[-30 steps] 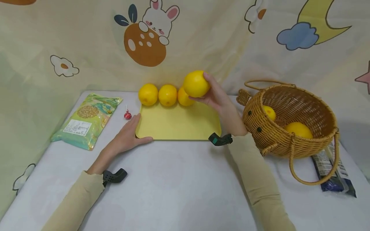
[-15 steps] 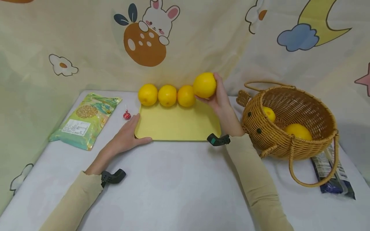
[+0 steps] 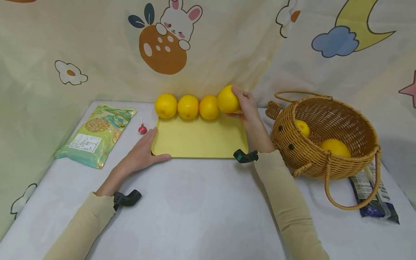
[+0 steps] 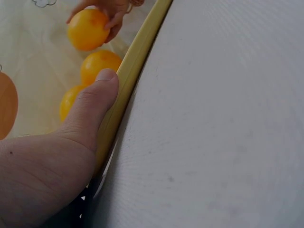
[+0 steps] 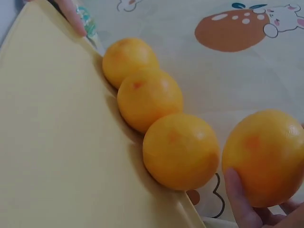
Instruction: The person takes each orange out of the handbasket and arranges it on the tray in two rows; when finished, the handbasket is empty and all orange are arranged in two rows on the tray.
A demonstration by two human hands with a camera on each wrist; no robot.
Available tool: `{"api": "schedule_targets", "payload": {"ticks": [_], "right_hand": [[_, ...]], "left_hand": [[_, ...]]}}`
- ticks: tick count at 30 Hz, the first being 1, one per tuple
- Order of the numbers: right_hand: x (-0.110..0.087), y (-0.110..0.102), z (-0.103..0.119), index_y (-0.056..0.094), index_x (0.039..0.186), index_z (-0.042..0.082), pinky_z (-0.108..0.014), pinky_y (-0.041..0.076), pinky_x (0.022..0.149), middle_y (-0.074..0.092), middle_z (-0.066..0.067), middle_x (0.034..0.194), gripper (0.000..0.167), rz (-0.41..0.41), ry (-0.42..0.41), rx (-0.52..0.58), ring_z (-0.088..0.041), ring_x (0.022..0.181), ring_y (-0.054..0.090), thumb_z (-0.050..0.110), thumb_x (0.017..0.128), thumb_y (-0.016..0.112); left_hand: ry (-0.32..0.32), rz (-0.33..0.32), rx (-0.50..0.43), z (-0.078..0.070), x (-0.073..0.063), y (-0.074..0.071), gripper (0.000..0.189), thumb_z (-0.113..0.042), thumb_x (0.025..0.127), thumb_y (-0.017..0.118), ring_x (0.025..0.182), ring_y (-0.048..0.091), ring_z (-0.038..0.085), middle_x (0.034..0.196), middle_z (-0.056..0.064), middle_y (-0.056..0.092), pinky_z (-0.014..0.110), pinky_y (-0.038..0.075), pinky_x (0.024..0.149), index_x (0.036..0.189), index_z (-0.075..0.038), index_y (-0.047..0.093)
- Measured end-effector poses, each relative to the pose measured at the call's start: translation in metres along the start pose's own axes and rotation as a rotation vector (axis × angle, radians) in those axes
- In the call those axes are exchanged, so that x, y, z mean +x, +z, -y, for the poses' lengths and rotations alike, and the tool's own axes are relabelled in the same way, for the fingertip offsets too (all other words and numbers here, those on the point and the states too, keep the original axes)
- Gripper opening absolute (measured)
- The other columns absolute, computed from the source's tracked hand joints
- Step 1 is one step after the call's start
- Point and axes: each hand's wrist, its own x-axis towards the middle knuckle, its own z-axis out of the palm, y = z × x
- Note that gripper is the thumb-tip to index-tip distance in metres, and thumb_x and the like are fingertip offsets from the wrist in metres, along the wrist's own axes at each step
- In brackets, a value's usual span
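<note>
Near right, dark packets (image 3: 373,209) are partly covered by the basket (image 3: 302,155); two oranges (image 3: 335,147) are seen inside. The tray (image 3: 198,139) is touched at its near left corner by the left hand (image 3: 139,153), thumb spread from fingers. Left of it are laid a bag (image 3: 97,137) and lollipop (image 3: 142,129). The held orange (image 3: 227,99) is gripped between right hand (image 3: 248,110) thumb and fingers, near the tray's far right corner, beside three lined-up oranges (image 3: 188,107). Behind, patterned cloth (image 3: 234,43) is hung.
</note>
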Motion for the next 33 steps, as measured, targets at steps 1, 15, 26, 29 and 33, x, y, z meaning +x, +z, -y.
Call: {"api": "schedule_targets", "payload": {"ticks": [1, 15, 26, 29, 33], "right_hand": [[0.0, 0.0, 0.0, 0.045, 0.126, 0.017, -0.035, 0.061, 0.064, 0.046, -0.005, 0.131, 0.055, -0.01, -0.002, -0.015, -0.023, 0.11, 0.054, 0.046, 0.086, 0.069], [0.004, -0.007, -0.005, 0.042, 0.147, 0.023, -0.038, 0.058, 0.08, 0.047, -0.012, 0.143, 0.07, -0.076, -0.078, -0.372, -0.026, 0.119, 0.054, 0.042, 0.086, 0.07], [0.007, -0.009, -0.013, 0.033, 0.151, 0.015, -0.043, 0.04, 0.111, 0.032, -0.012, 0.157, 0.066, -0.023, -0.106, -0.574, -0.028, 0.14, 0.037, 0.03, 0.093, 0.061], [0.007, -0.007, -0.011, 0.029, 0.153, 0.015, -0.041, 0.028, 0.12, 0.027, -0.012, 0.159, 0.067, -0.024, -0.117, -0.579, -0.027, 0.146, 0.029, 0.03, 0.095, 0.058], [0.004, -0.007, -0.008, 0.026, 0.153, 0.017, -0.042, 0.024, 0.122, 0.02, -0.012, 0.161, 0.067, -0.045, -0.146, -0.565, -0.027, 0.149, 0.022, 0.031, 0.096, 0.057]], "left_hand": [[0.0, 0.0, 0.001, 0.0, 0.0, 0.0, 0.121, -0.064, 0.078, 0.068, 0.152, 0.006, 0.036, 0.164, 0.018, 0.002, 0.057, 0.012, 0.121, 0.155, -0.003, -0.003], [-0.001, 0.002, 0.006, 0.0, 0.001, 0.001, 0.122, -0.065, 0.078, 0.068, 0.152, 0.005, 0.036, 0.164, 0.018, 0.001, 0.057, 0.012, 0.121, 0.155, -0.004, -0.003], [-0.006, 0.007, 0.006, -0.001, -0.001, 0.001, 0.122, -0.065, 0.078, 0.068, 0.152, 0.005, 0.037, 0.164, 0.019, 0.001, 0.057, 0.012, 0.121, 0.155, -0.003, -0.003], [-0.004, 0.006, 0.003, -0.001, -0.001, 0.0, 0.122, -0.065, 0.078, 0.067, 0.152, 0.004, 0.037, 0.164, 0.019, 0.0, 0.057, 0.011, 0.121, 0.155, -0.003, -0.003], [0.002, 0.003, 0.006, -0.001, 0.0, 0.0, 0.121, -0.065, 0.078, 0.068, 0.152, 0.004, 0.037, 0.164, 0.019, 0.0, 0.057, 0.011, 0.121, 0.155, -0.003, -0.003]]}}
